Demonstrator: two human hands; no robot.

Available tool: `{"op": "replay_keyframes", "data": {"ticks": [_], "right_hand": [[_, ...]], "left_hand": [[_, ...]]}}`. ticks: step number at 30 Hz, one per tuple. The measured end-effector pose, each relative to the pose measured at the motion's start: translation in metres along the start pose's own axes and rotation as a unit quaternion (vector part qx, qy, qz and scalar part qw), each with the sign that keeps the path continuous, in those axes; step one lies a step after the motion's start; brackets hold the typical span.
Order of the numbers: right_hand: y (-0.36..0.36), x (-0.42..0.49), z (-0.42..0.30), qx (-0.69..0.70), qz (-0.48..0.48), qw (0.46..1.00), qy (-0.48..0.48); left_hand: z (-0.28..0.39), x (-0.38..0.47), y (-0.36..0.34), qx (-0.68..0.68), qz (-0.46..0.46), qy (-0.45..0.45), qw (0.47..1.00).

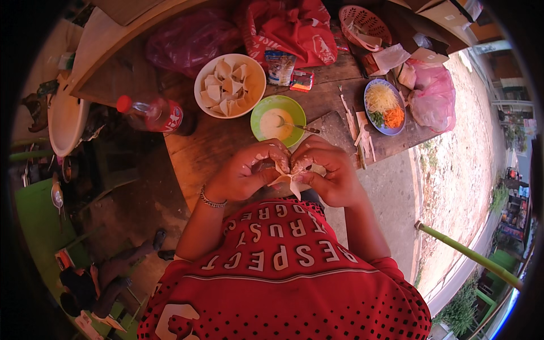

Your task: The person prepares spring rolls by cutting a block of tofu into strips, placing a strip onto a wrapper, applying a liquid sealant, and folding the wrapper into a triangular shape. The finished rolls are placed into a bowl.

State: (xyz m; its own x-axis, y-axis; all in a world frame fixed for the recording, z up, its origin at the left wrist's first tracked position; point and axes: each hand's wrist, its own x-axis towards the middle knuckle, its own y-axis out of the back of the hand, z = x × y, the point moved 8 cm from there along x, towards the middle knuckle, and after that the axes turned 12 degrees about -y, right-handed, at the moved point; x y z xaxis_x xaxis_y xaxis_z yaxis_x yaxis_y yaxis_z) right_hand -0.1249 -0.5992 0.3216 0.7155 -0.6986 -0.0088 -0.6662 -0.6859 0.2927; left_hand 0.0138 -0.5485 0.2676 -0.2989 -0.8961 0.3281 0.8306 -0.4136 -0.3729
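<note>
Between my two hands, in front of my shirt, is a folded dough wrapper (pixel 293 182) with pointed corners hanging down. My left hand (pixel 255 170), with a chain bracelet at the wrist, pinches one side of it. The other side is held by my right hand (pixel 325 168); pale residue coats the fingers of both. Just beyond my hands sits a green bowl (pixel 301 111) of pale batter with a metal spoon (pixel 297 126) in it. A white bowl (pixel 199 91) farther back holds several folded dumplings (pixel 231 86). Any filling inside the wrapper is hidden.
A blue plate (pixel 393 132) carries shredded carrot, pale shreds and chopped greens. A red-capped bottle (pixel 155 114) stands left on the wooden table (pixel 182 148). Bags, sachets and a pink basket (pixel 363 27) line the back. Another person (pixel 95 280) sits at lower left.
</note>
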Motion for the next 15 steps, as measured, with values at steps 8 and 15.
{"op": "replay_keyframes", "data": {"ticks": [8,15], "right_hand": [[-0.002,-0.001,-0.004,0.005,0.006,1.0,-0.002],[0.005,-0.004,0.011,0.037,0.076,0.996,-0.007]], "left_hand": [[-0.004,-0.002,0.003,0.016,0.001,-0.014,1.0],[0.0,-0.003,0.019,-0.015,0.184,-0.047,0.982]]}}
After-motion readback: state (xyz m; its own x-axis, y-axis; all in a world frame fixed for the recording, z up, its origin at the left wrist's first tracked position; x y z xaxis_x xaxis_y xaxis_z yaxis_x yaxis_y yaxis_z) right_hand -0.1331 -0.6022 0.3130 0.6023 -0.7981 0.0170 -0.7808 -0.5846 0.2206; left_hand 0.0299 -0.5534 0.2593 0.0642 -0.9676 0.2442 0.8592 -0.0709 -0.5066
